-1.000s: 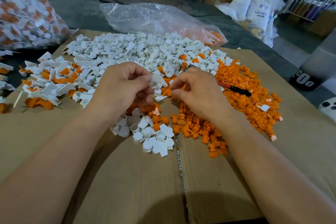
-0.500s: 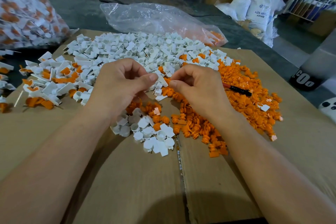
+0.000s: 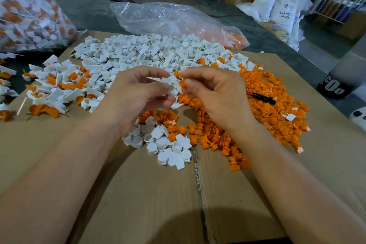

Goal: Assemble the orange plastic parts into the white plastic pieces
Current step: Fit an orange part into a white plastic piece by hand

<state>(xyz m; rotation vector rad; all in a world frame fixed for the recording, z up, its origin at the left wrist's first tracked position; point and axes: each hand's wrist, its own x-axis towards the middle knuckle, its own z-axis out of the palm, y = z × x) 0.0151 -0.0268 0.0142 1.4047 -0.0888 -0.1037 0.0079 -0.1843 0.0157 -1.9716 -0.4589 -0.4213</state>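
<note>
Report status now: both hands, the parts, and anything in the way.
Left hand pinches white plastic piece. Right hand pinches orange plastic part beside it, joint unclear. Pen lies aside on orange pile.

- The flat brown cardboard sheet (image 3: 138, 194), near, is seen to be matt and papery, with a rough seam down its middle.
- The small white plastic pieces (image 3: 138, 55), far left, are seen to be smooth with a dull sheen.
- The small orange plastic parts (image 3: 267, 113), right, are seen to be smooth and slightly glossy.
- The crumpled clear plastic bag (image 3: 168, 18), far, is seen to be thin, wrinkled and shiny.
- The slim black and red pen (image 3: 261, 97), right, is seen to be glossy.
- The dark grey tabletop (image 3: 89, 10), far, is seen to be matt.
</note>
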